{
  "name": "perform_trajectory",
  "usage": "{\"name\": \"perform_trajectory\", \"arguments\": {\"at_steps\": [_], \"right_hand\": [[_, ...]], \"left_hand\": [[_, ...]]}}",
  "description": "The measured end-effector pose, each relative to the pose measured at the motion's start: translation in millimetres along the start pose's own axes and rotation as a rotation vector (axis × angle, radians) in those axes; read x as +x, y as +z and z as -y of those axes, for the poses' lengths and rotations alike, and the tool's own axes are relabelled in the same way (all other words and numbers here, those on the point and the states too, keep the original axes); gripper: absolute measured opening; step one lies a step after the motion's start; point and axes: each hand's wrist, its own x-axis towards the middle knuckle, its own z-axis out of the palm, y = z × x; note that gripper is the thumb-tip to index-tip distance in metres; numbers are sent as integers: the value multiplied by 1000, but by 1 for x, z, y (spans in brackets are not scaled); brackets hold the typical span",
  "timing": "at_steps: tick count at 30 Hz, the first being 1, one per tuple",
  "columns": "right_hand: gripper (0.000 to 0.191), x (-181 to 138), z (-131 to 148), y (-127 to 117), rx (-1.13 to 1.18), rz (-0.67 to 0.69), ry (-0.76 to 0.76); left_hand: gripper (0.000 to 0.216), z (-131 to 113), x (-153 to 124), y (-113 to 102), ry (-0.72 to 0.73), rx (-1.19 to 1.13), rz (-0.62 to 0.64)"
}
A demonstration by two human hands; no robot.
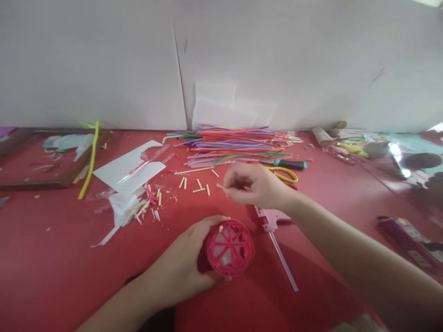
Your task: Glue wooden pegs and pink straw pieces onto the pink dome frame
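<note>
My left hand (183, 260) is wrapped round a round pink craft piece (230, 245), whose top has a rim and spokes like a wheel; white shows between the spokes. A small pale stub (220, 228) sits on its upper left rim. Above and to the right, my right hand (258, 186) pinches a short wooden stick (220, 186), apart from the craft piece. Several cut stick pieces (198, 186) lie just left of that hand. Partly hidden under my right wrist is a pink glue gun (273, 217), with a clear glue stick (284, 262) pointing toward me.
Pipe cleaners (235, 143) in many colours are piled by the wall. A utility knife (290, 164) and a yellow loop (285, 175) lie near my right hand. White card (121, 168) and scraps (124, 207) are at left, beside a brown-edged tray (65, 182). A purple packet (408, 240) lies right.
</note>
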Motion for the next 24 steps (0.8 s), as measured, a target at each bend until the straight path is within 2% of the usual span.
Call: {"name": "perform_trajectory", "arguments": {"at_steps": [2,5,9,11,13,15,20,24], "right_hand": [[8,-20,-2,4,162,-111,103],[21,-44,-7,8,383,-153,250],[23,-63,-9,12,438,-235,344],[16,-66,-7,17,389,-308,289],[9,-66,-4,24,329,-371,162],[10,-65,0,32,253,-404,77],[28,-68,3,50,207,-454,51],[13,-70,3,53,-34,-529,-29]], "left_hand": [[80,-1,1,1,-9,5,-10],[78,0,1,1,24,18,-20],[76,3,0,1,61,34,-18],[77,5,0,2,60,39,-20],[78,6,0,2,52,37,-16],[77,6,1,3,38,30,-10],[78,3,0,4,10,38,-18],[80,3,0,4,26,42,-14]]}}
